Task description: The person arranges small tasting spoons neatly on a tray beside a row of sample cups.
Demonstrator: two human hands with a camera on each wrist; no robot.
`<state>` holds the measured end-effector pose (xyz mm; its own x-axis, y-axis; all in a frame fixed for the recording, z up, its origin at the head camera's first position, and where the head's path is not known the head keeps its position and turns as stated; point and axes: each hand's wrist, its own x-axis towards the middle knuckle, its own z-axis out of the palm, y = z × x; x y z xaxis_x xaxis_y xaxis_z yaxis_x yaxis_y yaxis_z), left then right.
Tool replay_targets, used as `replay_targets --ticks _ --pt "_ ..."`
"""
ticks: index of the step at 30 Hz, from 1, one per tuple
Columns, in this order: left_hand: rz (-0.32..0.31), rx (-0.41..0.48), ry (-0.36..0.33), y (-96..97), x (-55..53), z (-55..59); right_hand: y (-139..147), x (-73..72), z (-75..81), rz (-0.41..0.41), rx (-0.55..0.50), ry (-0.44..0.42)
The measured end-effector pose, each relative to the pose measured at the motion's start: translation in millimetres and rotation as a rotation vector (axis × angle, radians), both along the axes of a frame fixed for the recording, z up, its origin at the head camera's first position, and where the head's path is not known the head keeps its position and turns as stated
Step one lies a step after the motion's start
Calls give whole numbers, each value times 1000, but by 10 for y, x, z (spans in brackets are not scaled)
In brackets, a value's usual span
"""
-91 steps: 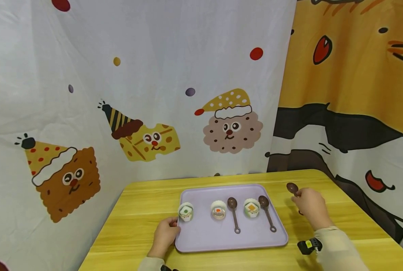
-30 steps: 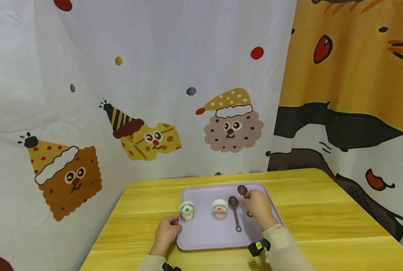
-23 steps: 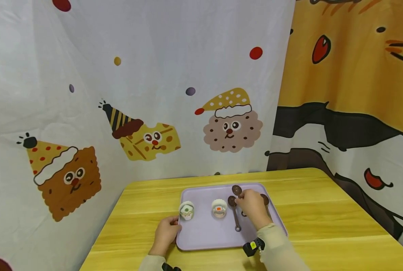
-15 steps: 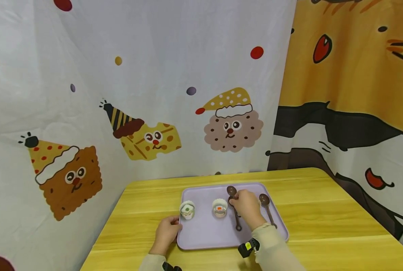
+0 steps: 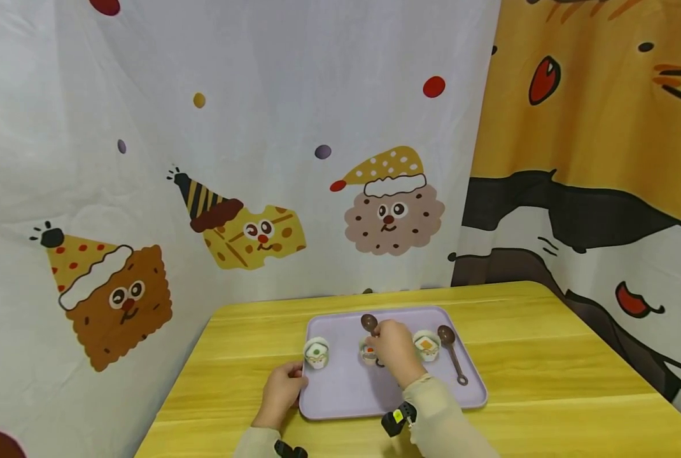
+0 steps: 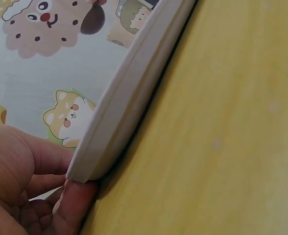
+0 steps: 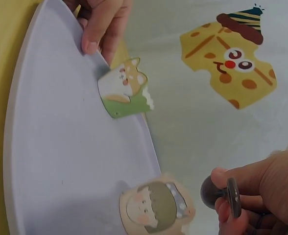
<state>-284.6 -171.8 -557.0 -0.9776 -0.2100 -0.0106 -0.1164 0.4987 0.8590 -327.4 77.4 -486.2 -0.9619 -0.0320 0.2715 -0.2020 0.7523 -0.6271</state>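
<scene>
My left hand [image 5: 281, 391] grips the left edge of the lilac tray [image 5: 340, 402], thumb and fingers round the rim in the left wrist view. My right hand [image 5: 396, 350] pinches a brown spoon [image 5: 368, 322] by its handle, raised over the tray, bowl pointing away. Below and partly behind this hand is the middle small cup [image 5: 367, 352], printed with a child's face in the right wrist view. A green cup with a dog print [image 7: 122, 88] stands at the tray's left edge. The right cup [image 5: 428, 346] has another brown spoon [image 5: 454, 356] lying beside it.
The tray rests on a yellow wood-patterned table [image 5: 535, 362]. Behind the table hangs a white cloth [image 5: 260, 127] with cartoon biscuits and cheese, and an orange cartoon animal cloth [image 5: 598, 114] stands at the right. The spoon between the middle and right cups is hidden by my right hand.
My right hand has carried its spoon from the table right of the tray leftward, past the right cup, to over the middle cup. My left hand has stayed on the tray's edge.
</scene>
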Motion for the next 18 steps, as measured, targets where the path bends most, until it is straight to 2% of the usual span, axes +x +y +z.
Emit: replay_targets --ticks 9,18 --pt "-3 9 9 -12 -9 -2 -179 -9 -3 13 4 4" --pt "3 33 -16 -12 -22 -39 -344 15 -47 34 -24 21"
